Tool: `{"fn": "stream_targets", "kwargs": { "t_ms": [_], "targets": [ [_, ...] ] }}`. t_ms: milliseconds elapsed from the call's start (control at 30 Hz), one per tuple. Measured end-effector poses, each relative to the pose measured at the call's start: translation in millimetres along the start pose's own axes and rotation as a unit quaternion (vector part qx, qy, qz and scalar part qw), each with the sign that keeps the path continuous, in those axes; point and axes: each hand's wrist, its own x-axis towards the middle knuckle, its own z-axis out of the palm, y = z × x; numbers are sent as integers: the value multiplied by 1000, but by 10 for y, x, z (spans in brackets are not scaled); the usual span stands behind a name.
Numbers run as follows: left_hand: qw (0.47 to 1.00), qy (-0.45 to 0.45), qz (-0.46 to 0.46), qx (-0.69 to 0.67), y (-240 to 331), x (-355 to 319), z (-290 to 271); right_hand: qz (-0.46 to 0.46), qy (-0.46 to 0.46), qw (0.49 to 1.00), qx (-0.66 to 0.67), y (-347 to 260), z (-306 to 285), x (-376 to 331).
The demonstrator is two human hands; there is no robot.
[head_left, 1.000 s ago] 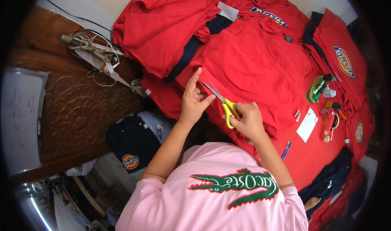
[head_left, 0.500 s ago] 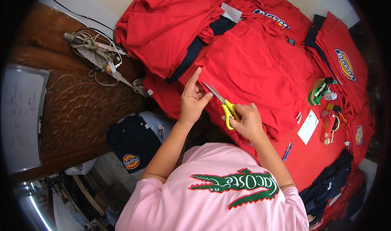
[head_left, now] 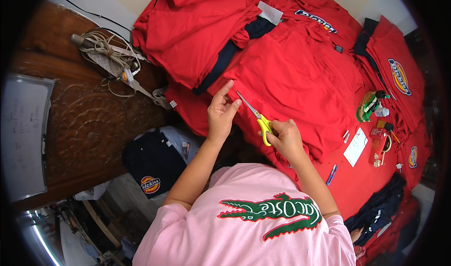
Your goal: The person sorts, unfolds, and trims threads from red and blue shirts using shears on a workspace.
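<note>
I've got the right hand (head_left: 285,137) closed round yellow-handled scissors (head_left: 264,126): smooth plastic grips, slim tapered metal blades looking together, tip up-left beside the edge of a red garment (head_left: 300,78). Left hand (head_left: 221,118) is at that edge, index finger extended, thumb apart from it; I can't tell whether its other fingers grip cloth. Garment is soft, matte, rumpled, heaped just beyond both hands. Navy fabric (head_left: 218,66) bands the red piles, white paper slip (head_left: 270,13) near its upper end. At right I see a white card (head_left: 356,146), handwriting too small to read, and a slim blue tool (head_left: 332,175). Labels: multicolour oval patch (head_left: 400,77), bold lettering, on a red stack (head_left: 390,45); similar badge (head_left: 151,185) on folded navy garment (head_left: 152,155). Pink shirt (head_left: 225,247) carries a red-edged green crocodile (head_left: 282,211) with white lettering. Whiteboard (head_left: 28,139) writing is illegible to me; carved brown wooden panel (head_left: 94,130) beside it.
</note>
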Motion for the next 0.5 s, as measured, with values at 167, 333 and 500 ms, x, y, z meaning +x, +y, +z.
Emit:
{"fn": "stream_targets", "kwargs": {
  "t_ms": [167,333,500],
  "targets": [
    [998,21,6,-60,116,-19,64,-20,-2,1000,-23,7,-30,-41],
    [999,22,6,-31,60,-47,-20,-33,-2,998,-44,-2,-26,-17],
    [1000,15,13,-19,57,-55,-34,-43,0,997,-61,-46,1,40]
  ]
}}
